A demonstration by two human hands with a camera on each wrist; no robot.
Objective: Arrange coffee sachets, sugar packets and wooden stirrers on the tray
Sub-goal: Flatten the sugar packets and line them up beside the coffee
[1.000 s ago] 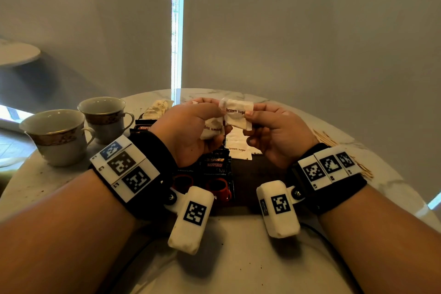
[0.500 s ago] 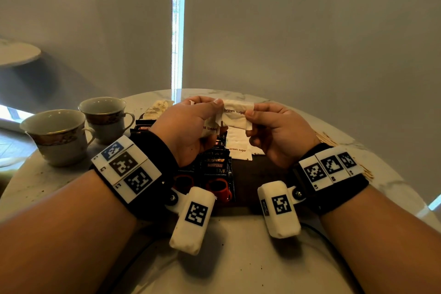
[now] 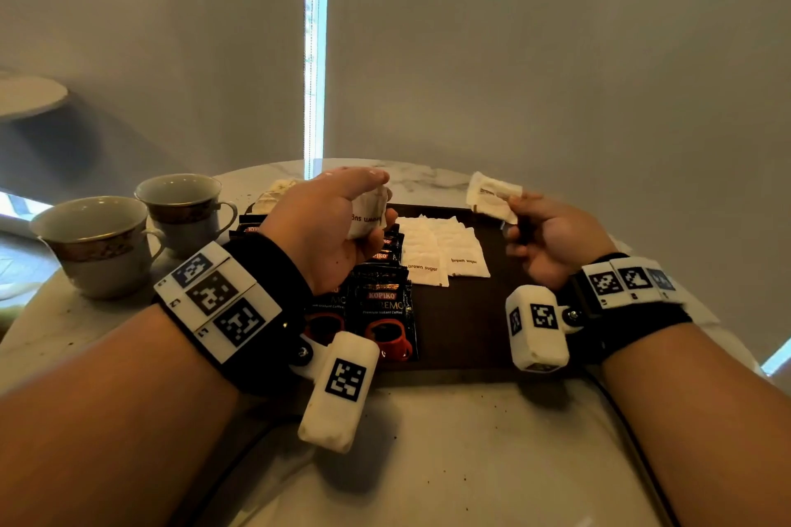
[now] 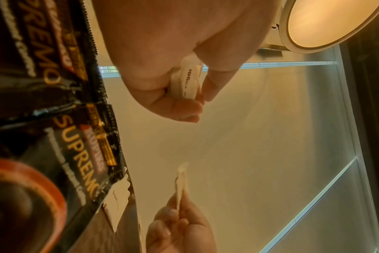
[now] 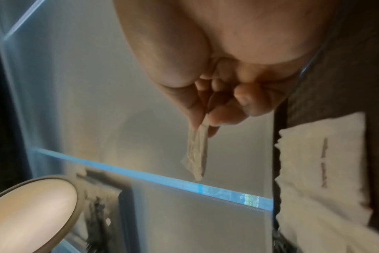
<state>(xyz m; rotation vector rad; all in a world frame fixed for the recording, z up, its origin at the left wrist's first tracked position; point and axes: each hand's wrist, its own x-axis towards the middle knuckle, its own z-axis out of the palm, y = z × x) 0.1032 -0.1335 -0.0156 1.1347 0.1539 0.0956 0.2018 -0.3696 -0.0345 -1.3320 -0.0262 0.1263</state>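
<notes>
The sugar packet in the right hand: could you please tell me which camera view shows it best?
The head view: the sugar packet shows its flat face, pinched by the right hand above the tray. The right wrist view shows it edge-on and blurred; the left wrist view shows only a thin edge.

Black-and-red coffee sachets (image 3: pixel 381 312), white sugar packets (image 3: pixel 445 248), dark brown tray (image 3: pixel 466 329).

coffee sachets (image 3: pixel 387 312): glossy black foil
sugar packets (image 3: pixel 445 252): matt white paper, crinkled
tray (image 3: pixel 466 321): dark, matt
table (image 3: pixel 428 462): smooth marble-look top
cups (image 3: pixel 96 242): glazed ceramic, shiny
wrist straps (image 3: pixel 274 270): black cloth
</notes>
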